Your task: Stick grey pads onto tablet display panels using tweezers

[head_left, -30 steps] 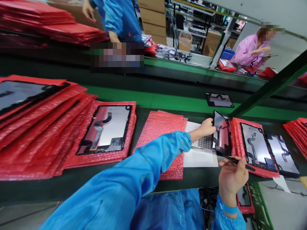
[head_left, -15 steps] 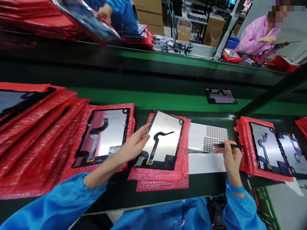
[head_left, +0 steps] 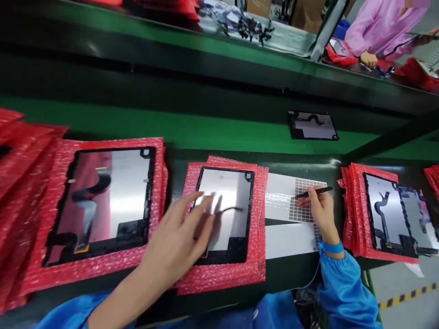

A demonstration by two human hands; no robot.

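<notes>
My left hand [head_left: 181,228] is over the left part of a tablet screen panel [head_left: 236,192], its fingers apart and slightly blurred. That panel lies back side up on red bubble-wrap bags [head_left: 255,256], and a dark flex cable shows partly behind my fingers. Whether the fingertips touch it I cannot tell. My right hand [head_left: 324,212] pinches black tweezers [head_left: 320,190], their tip at the grid of small grey squares on a white sticker sheet [head_left: 279,192]. A second white sheet [head_left: 288,240] lies below it, nearer to me.
On the left, another screen panel [head_left: 128,196] rests on a red bag beside piled red bags [head_left: 20,196]. To the right, a panel [head_left: 386,210] tops another red stack. One more panel [head_left: 313,125] lies on the green ledge. Across the bench sits a person in pink [head_left: 384,27].
My left hand has let go of the middle panel, which was tilted and now lies flat on the bags. My right hand keeps the tweezers at the sticker grid. The view has shifted.
</notes>
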